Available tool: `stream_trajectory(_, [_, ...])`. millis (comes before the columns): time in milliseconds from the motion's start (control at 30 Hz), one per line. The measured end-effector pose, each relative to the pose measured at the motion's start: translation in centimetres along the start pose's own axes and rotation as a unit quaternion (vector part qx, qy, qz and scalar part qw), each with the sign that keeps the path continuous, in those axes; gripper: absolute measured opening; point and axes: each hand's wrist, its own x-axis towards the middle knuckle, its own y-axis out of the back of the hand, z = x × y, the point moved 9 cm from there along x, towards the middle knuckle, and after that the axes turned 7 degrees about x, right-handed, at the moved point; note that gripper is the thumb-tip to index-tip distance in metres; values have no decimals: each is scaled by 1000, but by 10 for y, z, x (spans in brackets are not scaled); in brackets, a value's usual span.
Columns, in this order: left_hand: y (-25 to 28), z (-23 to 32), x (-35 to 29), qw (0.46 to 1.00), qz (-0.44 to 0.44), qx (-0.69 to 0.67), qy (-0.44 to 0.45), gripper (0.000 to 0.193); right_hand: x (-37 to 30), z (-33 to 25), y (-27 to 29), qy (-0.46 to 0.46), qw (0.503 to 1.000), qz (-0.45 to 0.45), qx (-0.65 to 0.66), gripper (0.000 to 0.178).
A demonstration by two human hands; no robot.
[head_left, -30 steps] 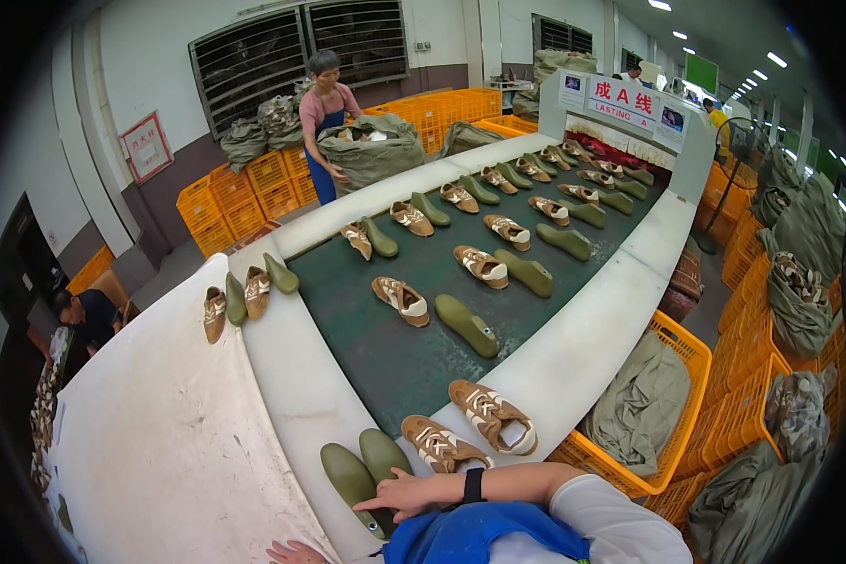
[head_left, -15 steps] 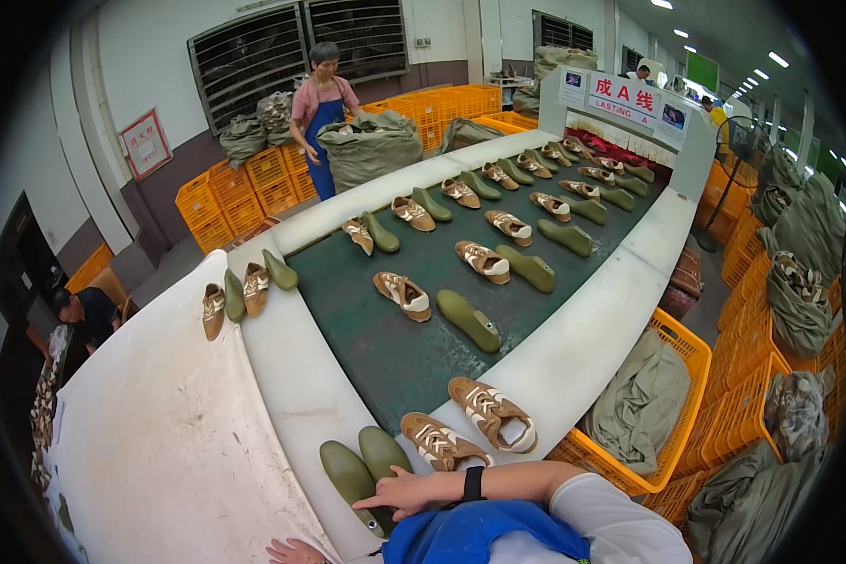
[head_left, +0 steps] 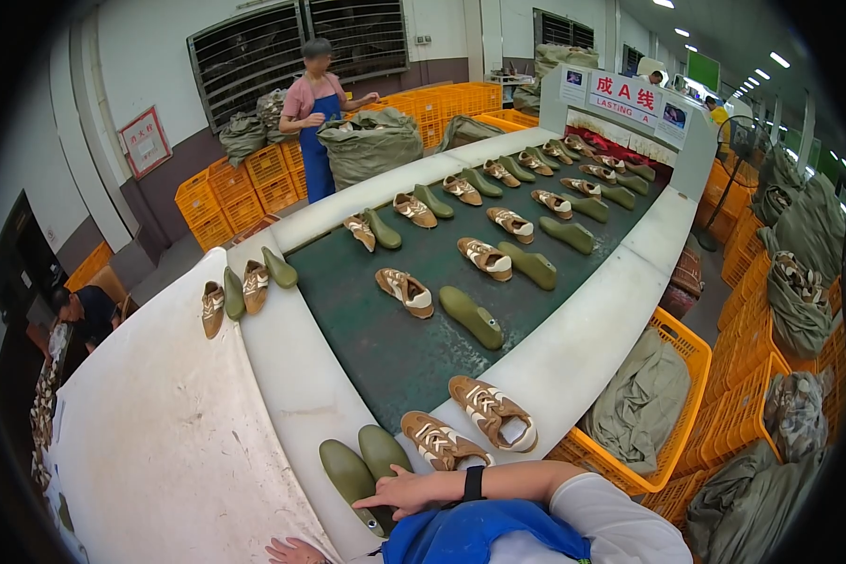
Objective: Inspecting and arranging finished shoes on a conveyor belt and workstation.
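Two green shoe lasts [head_left: 349,470] lie side by side on the white ledge right in front of me. My right hand [head_left: 401,492] rests over them, index finger stretched across the left last; its other fingers are partly hidden. Low at the edge, my left hand [head_left: 296,552] lies spread on the white covered table [head_left: 174,442], holding nothing. Beside the lasts, to the right, stand two brown sneakers [head_left: 492,411] with cream stripes. On the dark green conveyor belt [head_left: 338,329], more brown sneakers [head_left: 404,293] and green lasts [head_left: 471,318] sit in rows.
At the ledge's far left corner stand sneakers and lasts [head_left: 279,268]. An orange crate [head_left: 691,376] with grey-green cloth is at my right, near stacked crates and a fan [head_left: 738,141]. A co-worker in a blue apron [head_left: 318,141] stands beyond the belt by a large sack [head_left: 371,150].
The sneakers and lasts on the belt have shifted slightly away from me. The co-worker has straightened and raised their hands above the sack. My own hands stay in place.
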Motion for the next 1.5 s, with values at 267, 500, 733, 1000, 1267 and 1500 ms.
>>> stream_trajectory(267, [-6,1,2,999,-40,0,4,41,3,1,0,8,1000,7,1,87])
stream_trajectory(500, [-14,2,1,999,-46,6,-2,42,8,4,-2,5,1000,9,-3,87])
stream_trajectory(733, [-18,1,1,1000,-15,8,0,41,12,4,-3,7,1000,10,-3,87])
stream_trajectory(1000, [-27,3,1,1000,-14,21,-10,41,17,7,-3,5,1000,8,-4,87])
stream_trajectory(1267, [-30,3,2,1000,3,19,-7,41,20,6,-4,4,1000,5,2,86])
stream_trajectory(1500, [-32,4,3,1000,13,21,-9,39,23,7,-3,3,1000,3,4,86])
